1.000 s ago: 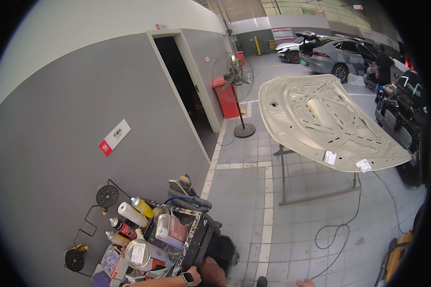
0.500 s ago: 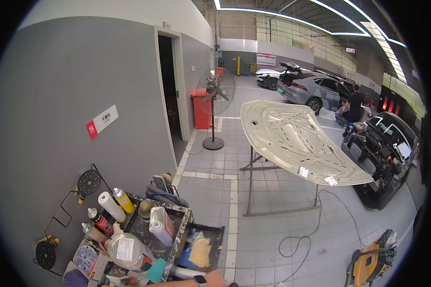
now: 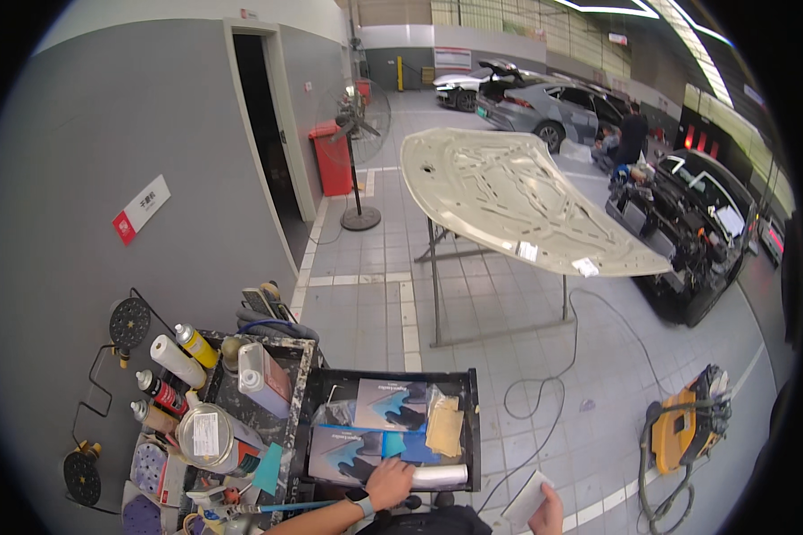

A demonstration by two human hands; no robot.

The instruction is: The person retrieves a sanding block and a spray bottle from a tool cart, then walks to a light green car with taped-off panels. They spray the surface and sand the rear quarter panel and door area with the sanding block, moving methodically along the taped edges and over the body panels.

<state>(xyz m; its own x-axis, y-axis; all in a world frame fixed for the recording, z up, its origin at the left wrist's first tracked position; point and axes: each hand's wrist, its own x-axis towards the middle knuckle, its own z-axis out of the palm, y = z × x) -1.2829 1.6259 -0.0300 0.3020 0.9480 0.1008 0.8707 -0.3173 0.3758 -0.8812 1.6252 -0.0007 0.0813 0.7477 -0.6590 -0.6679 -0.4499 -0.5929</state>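
Observation:
My left hand [image 3: 389, 483], with a watch on its wrist, reaches over the front of an open black drawer [image 3: 475, 423]. Its fingers are stretched out at the edge of a glove box [image 3: 337, 450] printed with dark gloves. Beside them lies a white roll [image 3: 442, 475]. A second glove box [image 3: 388, 401], a blue packet [image 3: 412, 446] and tan folded sheets [image 3: 444, 432] share the drawer. At the lower edge, my right hand [image 3: 550, 515] pinches a thin whitish rectangular sheet or pad [image 3: 525, 501], whose kind I cannot make out.
Left of the drawer, a paint-spattered cart [image 3: 299, 383] carries a large tin [image 3: 210, 437], spray cans and bottles. A cream car hood [image 3: 517, 205] rests on a metal stand. A yellow machine [image 3: 678, 432] and a cable [image 3: 562, 383] lie right. Two people are by a grey car [image 3: 571, 116].
The drawer has come further out, showing the glove boxes and roll. My left hand has moved from its front to over its contents. My right hand with the whitish piece has come into view.

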